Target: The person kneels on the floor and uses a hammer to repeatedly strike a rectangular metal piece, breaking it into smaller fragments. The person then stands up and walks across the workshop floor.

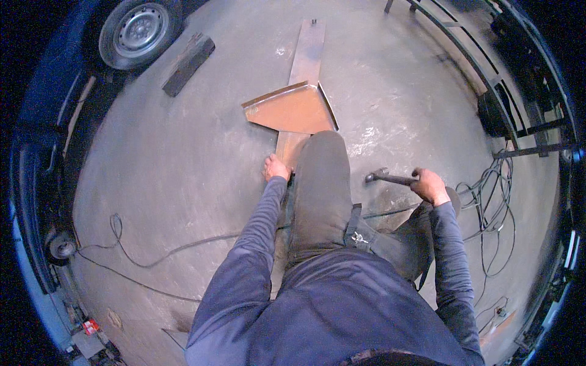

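1. Evidently the right hand (430, 186) is closed round the handle of a hammer (395, 179), its head pointing left; whether that head touches the concrete floor (177, 183) cannot be told
2. Over to the left, the left hand (277, 168) lies at the near end of a flat rusty steel strip (291, 145), fingers bent at its left edge; how firmly they clasp it, if at all, cannot be told
3. Across the strip sits a rusty steel plate (293, 111) with raised edges on its far and right sides, ahead of the left hand; the strip shows beyond it too
4. The bent left knee (325, 149) hides part of the strip, just right of the left hand
5. Far left, a dark block (189, 65) lies near a vehicle wheel (140, 30)
6. At right, loops of cable (488, 192) lie near a dark metal frame (473, 58)
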`<state>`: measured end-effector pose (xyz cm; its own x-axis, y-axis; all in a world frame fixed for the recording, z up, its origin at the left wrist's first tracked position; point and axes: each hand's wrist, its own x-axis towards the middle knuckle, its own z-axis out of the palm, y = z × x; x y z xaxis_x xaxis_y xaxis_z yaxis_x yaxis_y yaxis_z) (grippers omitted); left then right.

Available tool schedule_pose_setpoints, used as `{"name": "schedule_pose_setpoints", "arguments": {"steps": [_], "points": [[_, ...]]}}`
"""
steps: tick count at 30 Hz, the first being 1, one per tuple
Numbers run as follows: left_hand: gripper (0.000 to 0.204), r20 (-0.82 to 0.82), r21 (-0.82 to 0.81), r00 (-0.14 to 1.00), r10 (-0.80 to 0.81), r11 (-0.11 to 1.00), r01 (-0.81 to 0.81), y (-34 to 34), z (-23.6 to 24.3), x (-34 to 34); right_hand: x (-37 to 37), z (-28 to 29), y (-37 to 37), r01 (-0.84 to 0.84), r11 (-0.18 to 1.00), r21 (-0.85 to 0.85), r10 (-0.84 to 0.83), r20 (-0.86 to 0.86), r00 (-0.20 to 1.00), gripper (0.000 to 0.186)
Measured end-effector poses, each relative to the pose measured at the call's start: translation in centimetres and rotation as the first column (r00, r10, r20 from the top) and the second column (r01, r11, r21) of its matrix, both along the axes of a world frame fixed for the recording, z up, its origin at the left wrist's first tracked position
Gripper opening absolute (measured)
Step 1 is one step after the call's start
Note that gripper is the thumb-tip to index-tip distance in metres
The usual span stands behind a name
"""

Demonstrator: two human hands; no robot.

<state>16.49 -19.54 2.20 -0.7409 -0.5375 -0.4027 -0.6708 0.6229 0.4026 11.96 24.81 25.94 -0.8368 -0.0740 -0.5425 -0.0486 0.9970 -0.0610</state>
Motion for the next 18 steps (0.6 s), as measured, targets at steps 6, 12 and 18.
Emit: {"name": "schedule_pose_setpoints", "arguments": {"steps": [6, 12, 18], "points": [[0.083, 0.096, 0.178, 0.978, 0.187, 0.963, -0.202, -2.1, -2.6, -0.1, -4.4, 0.3, -3.5, -0.07, 0.98, -0.186, 0.048, -0.12, 0.992, 0.033], [0.079, 0.013, 0.241, 0.992, 0.124, 0.963, -0.123, -1.5, -1.8, 1.9, -6.3, 0.8, -4.9, 0.03, 0.984, -0.176, -0.031, -0.004, 1.0, 0.027], [0.075, 0.23, 0.186, 0.922, -0.311, 0.944, 0.272, -1.7, 1.1, 0.6, -7.3, 2.4, -5.7, 0.107, 0.978, -0.178, -0.097, 0.065, 0.993, 0.024]]}}
